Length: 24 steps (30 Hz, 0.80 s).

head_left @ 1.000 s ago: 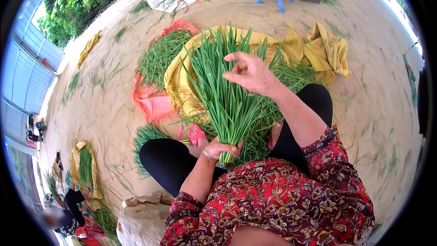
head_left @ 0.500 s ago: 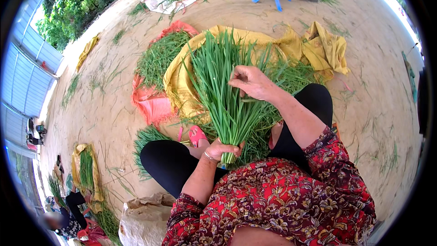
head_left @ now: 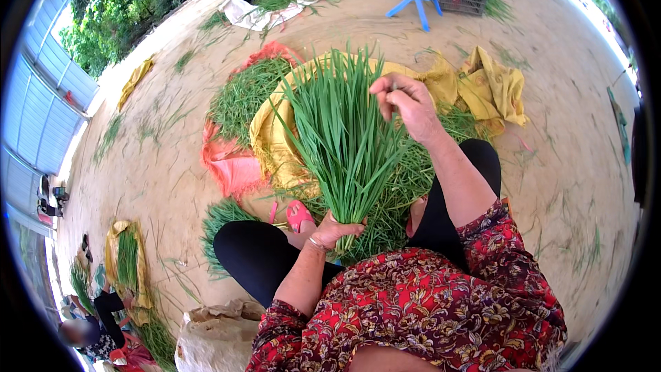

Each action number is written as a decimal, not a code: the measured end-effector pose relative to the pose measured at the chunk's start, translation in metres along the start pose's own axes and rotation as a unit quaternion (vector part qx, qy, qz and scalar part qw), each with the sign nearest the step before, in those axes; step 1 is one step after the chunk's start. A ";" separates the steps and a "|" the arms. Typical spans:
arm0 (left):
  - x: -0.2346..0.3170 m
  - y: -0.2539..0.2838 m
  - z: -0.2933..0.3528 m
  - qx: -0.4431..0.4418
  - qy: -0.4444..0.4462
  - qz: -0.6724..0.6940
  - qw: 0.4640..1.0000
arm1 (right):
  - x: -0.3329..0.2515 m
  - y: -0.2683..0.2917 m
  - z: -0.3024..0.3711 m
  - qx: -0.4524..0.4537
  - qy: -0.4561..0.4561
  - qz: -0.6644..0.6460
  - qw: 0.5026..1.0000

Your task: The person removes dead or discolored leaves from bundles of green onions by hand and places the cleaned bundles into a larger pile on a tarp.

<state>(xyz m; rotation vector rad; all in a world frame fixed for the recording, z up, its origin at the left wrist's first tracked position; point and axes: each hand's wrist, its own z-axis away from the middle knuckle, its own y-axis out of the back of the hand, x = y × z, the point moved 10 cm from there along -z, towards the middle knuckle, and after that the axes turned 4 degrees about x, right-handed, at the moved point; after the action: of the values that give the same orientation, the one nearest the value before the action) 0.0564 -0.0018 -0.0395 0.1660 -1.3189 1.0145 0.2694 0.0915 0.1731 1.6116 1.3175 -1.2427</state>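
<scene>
Yellow sack (head_left: 492,89): across the centre, probably laid there to hold loose greens (head_left: 396,200); partly hidden.
Green bundle (head_left: 341,141): mid-frame, stems toward the lower edge, blades fanned upward.
Right hand (head_left: 410,103): right of the blades, fingers curled; whether they pinch anything, I cannot tell.
Left hand (head_left: 332,231): lower centre, closed round the stems, likely leaving blades free; some fingers hidden.

Head-worn fisheye is looking down and forward — patterned shirt (head_left: 413,303) is filling the near lower edge, left hand (head_left: 336,229) and right hand (head_left: 407,102) are showing close, trees (head_left: 131,7) are standing far off, upper left.
</scene>
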 end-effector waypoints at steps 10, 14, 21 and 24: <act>-0.011 -0.010 -0.003 -0.056 0.003 -0.020 0.998 | 0.024 -0.019 0.012 -0.084 -0.062 0.238 0.966; -0.014 -0.012 -0.003 -0.068 0.008 -0.022 0.997 | 0.034 -0.018 0.015 -0.090 -0.091 0.139 0.982; -0.014 -0.017 -0.001 -0.096 0.013 -0.015 0.995 | 0.039 -0.017 0.017 -0.098 -0.065 0.147 0.982; -0.013 -0.016 -0.001 -0.077 0.019 -0.020 0.997 | 0.010 -0.010 0.020 -0.036 0.055 0.324 0.944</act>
<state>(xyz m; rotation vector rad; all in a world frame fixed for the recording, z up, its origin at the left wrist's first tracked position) 0.0689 -0.0174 -0.0441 0.0568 -1.3483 0.8746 0.2551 0.0787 0.1584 1.8687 0.7690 -0.6981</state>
